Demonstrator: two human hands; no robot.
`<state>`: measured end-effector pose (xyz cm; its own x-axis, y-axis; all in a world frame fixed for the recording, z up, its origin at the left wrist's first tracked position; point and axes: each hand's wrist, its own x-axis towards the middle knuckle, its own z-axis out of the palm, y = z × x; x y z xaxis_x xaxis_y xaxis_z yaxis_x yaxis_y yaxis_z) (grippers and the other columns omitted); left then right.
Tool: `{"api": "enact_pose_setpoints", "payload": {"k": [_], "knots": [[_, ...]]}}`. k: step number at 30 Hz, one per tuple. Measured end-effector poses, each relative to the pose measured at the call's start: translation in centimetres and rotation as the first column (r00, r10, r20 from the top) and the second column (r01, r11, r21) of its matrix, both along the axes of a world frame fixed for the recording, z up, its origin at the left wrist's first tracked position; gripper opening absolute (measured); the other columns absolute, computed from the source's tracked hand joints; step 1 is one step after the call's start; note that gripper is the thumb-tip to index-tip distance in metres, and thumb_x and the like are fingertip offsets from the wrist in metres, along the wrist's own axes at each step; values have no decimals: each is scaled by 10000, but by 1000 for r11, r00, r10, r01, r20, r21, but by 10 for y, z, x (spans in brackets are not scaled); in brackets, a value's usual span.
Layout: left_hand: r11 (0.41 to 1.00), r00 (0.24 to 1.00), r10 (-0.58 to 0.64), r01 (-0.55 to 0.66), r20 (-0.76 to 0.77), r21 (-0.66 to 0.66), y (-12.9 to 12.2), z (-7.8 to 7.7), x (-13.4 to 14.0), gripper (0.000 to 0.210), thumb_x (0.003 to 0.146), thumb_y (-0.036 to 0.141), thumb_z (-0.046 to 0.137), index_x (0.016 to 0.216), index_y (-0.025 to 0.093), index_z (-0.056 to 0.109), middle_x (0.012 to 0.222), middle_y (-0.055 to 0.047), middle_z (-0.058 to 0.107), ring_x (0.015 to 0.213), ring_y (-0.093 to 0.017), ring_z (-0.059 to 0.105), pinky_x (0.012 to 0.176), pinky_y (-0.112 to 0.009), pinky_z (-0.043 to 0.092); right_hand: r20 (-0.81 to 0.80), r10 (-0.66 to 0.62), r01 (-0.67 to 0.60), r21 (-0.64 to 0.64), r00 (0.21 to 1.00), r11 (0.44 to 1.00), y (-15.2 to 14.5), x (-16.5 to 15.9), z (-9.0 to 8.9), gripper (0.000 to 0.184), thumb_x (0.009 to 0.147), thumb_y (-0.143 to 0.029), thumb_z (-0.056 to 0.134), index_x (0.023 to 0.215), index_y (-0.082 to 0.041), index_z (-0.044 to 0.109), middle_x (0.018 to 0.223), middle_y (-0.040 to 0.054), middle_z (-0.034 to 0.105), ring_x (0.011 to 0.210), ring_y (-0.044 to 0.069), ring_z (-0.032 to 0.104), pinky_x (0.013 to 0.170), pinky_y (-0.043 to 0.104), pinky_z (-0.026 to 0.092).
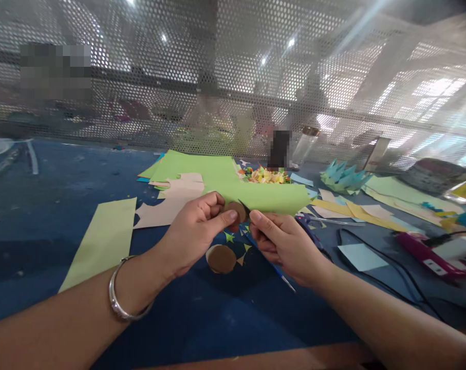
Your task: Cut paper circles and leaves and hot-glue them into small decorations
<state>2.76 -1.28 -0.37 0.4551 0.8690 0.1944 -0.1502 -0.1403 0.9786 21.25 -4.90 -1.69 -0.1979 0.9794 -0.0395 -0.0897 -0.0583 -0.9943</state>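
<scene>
My left hand (200, 226) pinches a small brown round disc (237, 210) against a light green paper sheet (275, 199), with thumb and fingers closed on both. Closed in my right hand (281, 239) are scissors (244, 206). Only their dark blades show, at the sheet's edge beside the disc, while the handles are hidden by my fingers. Below the hands, a larger brown disc (222, 259) lies on the blue table (202, 318) with paler paper under its edge. Small green and tan paper scraps (229, 237) are scattered near it.
Stacked green sheets (202, 164), a cut pink sheet (179, 192) and a pale green strip (101, 231) lie left. Paper flowers (269, 176) sit behind. To the right are a glue gun (309, 230), black cable (400, 270), magenta power strip (429, 259) and blue paper flower (344, 177).
</scene>
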Motion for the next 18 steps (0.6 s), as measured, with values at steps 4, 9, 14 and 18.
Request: {"api": "enact_pose_setpoints", "payload": {"k": [4,9,14,18], "knots": [[999,999,-14,16,39,-33,-1,0,0,115,893,250,674,916,149,623,817,-11,665,781,-129,592,782,-259,456,6,6,-6,20,1000,1000,1,1,0,469,929,-565,622,683,-184,502,523,-109,223,444,42,145,385,188,111],[999,999,15,-13,34,-46,-2,1,2,110,901,254,654,873,155,614,785,-10,660,761,-132,584,761,-262,451,20,5,-6,29,1000,1000,0,1,1,471,924,-559,632,674,-182,503,517,-112,219,441,39,139,390,192,109],[998,999,38,-37,17,-41,-2,2,2,111,884,263,678,868,159,642,762,2,661,744,-128,584,741,-251,449,47,3,-5,41,999,999,0,2,2,484,917,-560,642,655,-180,495,515,-114,216,439,37,141,392,195,107],[998,998,55,-54,25,-40,-2,3,2,87,862,248,693,849,169,659,757,12,664,727,-123,579,721,-241,454,51,15,-18,47,999,999,1,4,0,480,926,-560,630,661,-181,499,515,-112,225,436,40,156,399,200,121]]}}
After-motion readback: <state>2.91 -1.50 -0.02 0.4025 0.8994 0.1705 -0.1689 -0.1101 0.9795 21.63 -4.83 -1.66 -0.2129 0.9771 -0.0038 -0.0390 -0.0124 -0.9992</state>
